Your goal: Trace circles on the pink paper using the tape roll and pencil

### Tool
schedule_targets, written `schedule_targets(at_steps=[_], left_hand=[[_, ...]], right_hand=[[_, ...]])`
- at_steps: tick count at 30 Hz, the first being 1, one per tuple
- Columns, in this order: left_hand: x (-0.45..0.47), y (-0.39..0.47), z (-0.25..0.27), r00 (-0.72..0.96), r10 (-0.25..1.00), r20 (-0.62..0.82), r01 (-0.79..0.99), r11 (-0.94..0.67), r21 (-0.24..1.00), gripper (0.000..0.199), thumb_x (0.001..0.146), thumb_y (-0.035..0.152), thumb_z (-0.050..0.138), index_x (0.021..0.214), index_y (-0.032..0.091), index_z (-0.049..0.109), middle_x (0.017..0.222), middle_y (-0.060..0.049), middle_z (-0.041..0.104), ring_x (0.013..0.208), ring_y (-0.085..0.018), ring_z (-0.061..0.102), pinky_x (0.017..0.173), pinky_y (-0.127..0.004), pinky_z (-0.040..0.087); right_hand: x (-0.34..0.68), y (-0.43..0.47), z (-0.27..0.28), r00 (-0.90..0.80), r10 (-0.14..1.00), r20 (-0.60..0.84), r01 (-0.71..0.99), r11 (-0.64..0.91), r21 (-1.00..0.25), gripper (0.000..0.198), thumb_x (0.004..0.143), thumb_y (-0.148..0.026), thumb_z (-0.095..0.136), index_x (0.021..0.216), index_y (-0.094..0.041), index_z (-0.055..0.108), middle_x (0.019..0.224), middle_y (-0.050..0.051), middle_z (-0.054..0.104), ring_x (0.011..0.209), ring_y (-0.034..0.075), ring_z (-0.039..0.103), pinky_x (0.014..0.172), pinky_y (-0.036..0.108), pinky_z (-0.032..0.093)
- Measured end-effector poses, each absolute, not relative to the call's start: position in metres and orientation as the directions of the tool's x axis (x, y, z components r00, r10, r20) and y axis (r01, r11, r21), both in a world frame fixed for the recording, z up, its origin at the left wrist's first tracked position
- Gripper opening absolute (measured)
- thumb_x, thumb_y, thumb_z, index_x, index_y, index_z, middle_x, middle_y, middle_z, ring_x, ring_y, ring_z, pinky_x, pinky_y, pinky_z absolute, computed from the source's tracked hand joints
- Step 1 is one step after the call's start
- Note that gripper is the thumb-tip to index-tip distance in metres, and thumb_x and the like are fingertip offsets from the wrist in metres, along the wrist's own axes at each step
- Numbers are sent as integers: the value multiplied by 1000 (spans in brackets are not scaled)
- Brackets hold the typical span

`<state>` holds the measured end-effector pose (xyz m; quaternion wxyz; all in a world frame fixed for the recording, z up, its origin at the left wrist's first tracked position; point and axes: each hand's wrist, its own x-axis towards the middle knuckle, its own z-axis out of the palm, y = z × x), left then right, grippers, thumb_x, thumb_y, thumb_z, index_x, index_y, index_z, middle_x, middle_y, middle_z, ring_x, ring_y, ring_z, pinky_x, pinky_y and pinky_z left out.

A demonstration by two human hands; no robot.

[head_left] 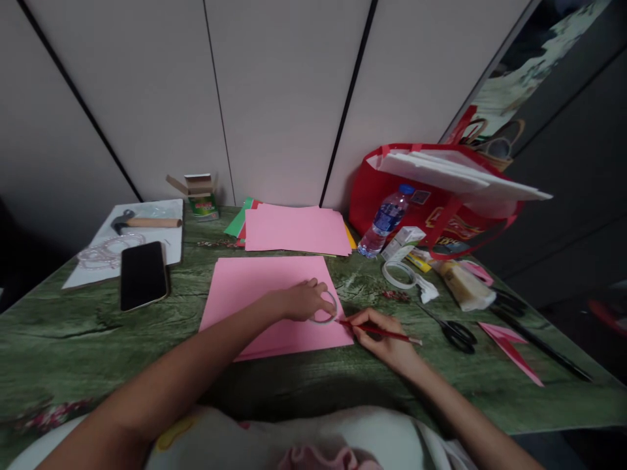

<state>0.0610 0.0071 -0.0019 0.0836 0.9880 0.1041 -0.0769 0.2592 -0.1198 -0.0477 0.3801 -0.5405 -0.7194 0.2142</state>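
Note:
Pink paper sheets (264, 277) lie in front of me on the table. My left hand (304, 300) reaches across them, its fingers closed on a thin pale ring (336, 303) that lies flat near the right edge of the top sheet. I cannot tell whether the ring is a tape roll. A red pencil (382, 332) is pinched in my right hand (386, 339), its tip at the lower right of the ring. That hand rests by the right edge of the paper.
Behind are more pink sheets (296, 228), a water bottle (385, 222) and a red bag (372, 189). Black scissors (458, 334), white tape (398, 275) and folded pink paper (509, 346) lie at right. A phone (143, 275), hammer (147, 222) and small box (202, 203) are at left.

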Motion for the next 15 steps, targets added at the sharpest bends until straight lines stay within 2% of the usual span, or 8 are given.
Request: schedule_targets(at_steps=[15], left_hand=[[64, 7, 2, 958, 202, -203, 233, -962, 143, 35, 82, 15, 54, 113, 31, 59, 115, -9, 47, 99, -24, 44, 90, -36, 34]], right_hand=[[240, -122, -34, -360, 858, 366, 563, 512, -648, 11, 87, -18, 50, 87, -19, 62, 80, 5, 65, 70, 14, 61, 65, 25, 46]])
